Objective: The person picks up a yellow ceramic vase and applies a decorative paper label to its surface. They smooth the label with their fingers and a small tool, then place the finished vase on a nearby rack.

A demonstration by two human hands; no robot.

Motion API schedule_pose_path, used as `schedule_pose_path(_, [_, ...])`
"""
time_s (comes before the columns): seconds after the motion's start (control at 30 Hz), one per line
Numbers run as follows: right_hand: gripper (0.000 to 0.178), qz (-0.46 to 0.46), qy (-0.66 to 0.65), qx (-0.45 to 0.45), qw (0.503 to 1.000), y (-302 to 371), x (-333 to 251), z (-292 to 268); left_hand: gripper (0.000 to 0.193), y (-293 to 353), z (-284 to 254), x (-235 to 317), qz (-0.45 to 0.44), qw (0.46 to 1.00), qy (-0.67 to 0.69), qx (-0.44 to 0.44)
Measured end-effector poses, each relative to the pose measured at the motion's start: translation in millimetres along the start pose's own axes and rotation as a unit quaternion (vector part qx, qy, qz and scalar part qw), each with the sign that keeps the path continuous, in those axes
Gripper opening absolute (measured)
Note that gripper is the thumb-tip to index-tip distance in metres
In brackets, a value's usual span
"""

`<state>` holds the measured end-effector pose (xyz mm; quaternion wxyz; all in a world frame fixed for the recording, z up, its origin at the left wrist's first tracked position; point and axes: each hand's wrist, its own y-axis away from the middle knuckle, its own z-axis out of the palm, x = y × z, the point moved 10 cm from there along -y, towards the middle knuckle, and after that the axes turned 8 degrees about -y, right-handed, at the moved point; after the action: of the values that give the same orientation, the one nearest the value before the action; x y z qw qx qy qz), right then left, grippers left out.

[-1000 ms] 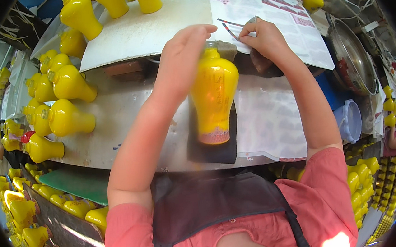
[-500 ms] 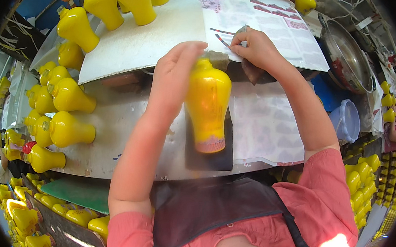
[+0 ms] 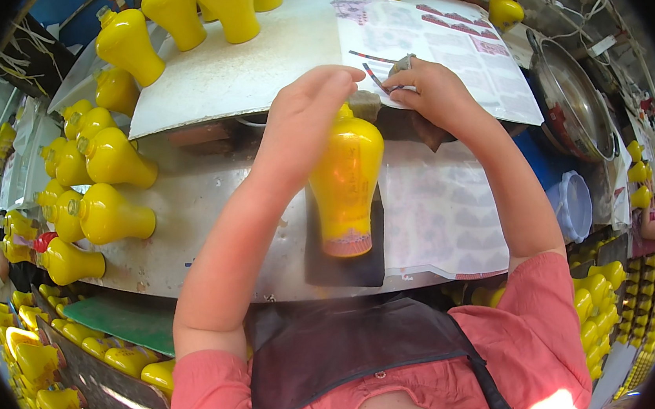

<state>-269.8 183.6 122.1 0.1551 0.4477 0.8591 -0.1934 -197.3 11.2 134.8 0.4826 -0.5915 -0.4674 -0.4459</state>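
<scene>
A glossy yellow bottle with broad shoulders lies in front of me on a dark pad, its neck pointing away. Its side carries faint dark markings, and a patterned purplish band circles its foot. My left hand reaches over the bottle's neck and upper left shoulder with fingers stretched out; its underside is hidden. Over the white printed sheet, my right hand pinches a thin dark strip with red marks. A second, similar strip spreads away from the same fingers. Something grey sits at that hand's fingertips.
Several yellow bottles stand at the left, others along the far edge. A raised white board crosses the back. Another sheet lies right of the bottle. A metal basin and pale bucket are at the right.
My right hand has shifted slightly right and nearer, the dark strips moving with it. My left hand has moved a little right over the bottle's neck. The bottle's markings show more clearly.
</scene>
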Motion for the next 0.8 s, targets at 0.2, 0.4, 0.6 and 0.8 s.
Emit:
schedule_pose_path(0.2, [0.011, -0.007, 0.134, -0.06, 0.989, -5.6, -1.5, 16.5, 0.036, -3.2, 1.6, 3.2, 0.008, 1.0, -0.023, -0.006])
schedule_pose_path(0.4, [0.009, 0.017, -0.064, -0.077, 0.995, -14.6, 3.3, 3.8, 0.038, -5.5, 5.5, 4.6, 0.009, 0.999, -0.034, -0.025])
schedule_pose_path(0.6, [0.009, 0.005, -0.273, -0.154, 0.95, 7.1, -47.9, -32.2, 0.038, -10.2, 11.2, 14.4, 0.027, 0.996, -0.082, -0.031])
schedule_pose_path(0.8, [0.006, -0.01, -0.297, -0.167, 0.94, 37.3, -90.9, -62.6, 0.031, 4.6, 33.8, -1.3, -0.13, 0.973, -0.03, -0.19])
